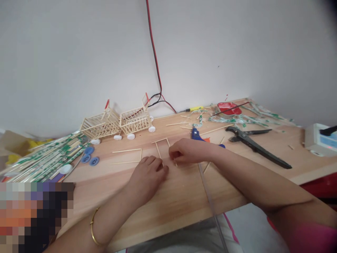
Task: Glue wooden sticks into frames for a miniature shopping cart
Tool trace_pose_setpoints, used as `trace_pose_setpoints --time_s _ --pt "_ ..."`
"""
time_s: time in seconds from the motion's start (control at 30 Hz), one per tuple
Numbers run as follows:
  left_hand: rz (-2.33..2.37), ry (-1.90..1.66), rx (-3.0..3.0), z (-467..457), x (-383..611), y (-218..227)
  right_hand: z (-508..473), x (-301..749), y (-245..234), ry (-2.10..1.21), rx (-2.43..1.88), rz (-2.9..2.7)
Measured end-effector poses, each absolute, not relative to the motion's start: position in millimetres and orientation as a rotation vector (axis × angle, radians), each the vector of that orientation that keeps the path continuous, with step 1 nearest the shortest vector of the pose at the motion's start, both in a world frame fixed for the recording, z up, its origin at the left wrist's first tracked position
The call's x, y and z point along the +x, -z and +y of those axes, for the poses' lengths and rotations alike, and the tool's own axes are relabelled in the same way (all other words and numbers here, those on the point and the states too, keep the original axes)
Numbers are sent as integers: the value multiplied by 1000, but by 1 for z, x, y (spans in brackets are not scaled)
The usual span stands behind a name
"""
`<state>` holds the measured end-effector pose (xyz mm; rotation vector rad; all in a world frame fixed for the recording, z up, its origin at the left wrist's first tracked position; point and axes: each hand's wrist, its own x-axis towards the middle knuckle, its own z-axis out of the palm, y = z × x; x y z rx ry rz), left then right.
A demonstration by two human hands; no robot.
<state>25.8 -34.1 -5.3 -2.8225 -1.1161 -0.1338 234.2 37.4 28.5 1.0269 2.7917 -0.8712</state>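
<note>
My left hand rests low on the table with its fingers bent together at the near end of a thin wooden stick. My right hand is curled, its fingertips closed round the lower part of a parallel wooden stick. A short crosspiece joins the two sticks at their far ends. Left of these lies a second three-sided stick frame, partly behind my left hand. Beyond my right wrist is a blue glue gun, with a long translucent glue stick running toward the table's front edge.
Two small wooden carts with white wheels stand at the back left. Blue wheels and bundled wrapped sticks lie at left. Pliers, a yellow-handled tool, a red dish, wrappers and a white box are rightward.
</note>
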Motion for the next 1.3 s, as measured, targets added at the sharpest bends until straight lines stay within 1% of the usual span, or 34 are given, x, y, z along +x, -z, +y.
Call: trace_pose_setpoints --time_s 0.43,0.6,0.67,0.73,0.83,0.9,1.0,1.13,1.3 --pt "-1174 144 -2802 -34 22 -1 33 230 -28 943 994 2831" --pt "-1257 317 -2664 -33 17 -7 37 232 -32 852 1199 2974" --pt "-1289 406 -2588 -32 15 -9 37 231 -34 843 1216 3011" --pt "-1325 469 -2524 -30 11 -12 33 228 -34 847 1063 3063" --pt "-1446 493 -2369 -25 3 -17 25 220 -32 843 710 3114" --pt "-1557 490 -2228 -21 -5 -22 19 215 -28 782 543 3134" --pt "-1707 478 -2082 -13 -15 -27 12 209 -22 605 423 3160" --pt "-1773 516 -2075 -6 -23 -26 7 203 -16 393 444 3140" --pt "-1678 530 -2157 -5 -22 -20 0 199 -15 215 507 3124"
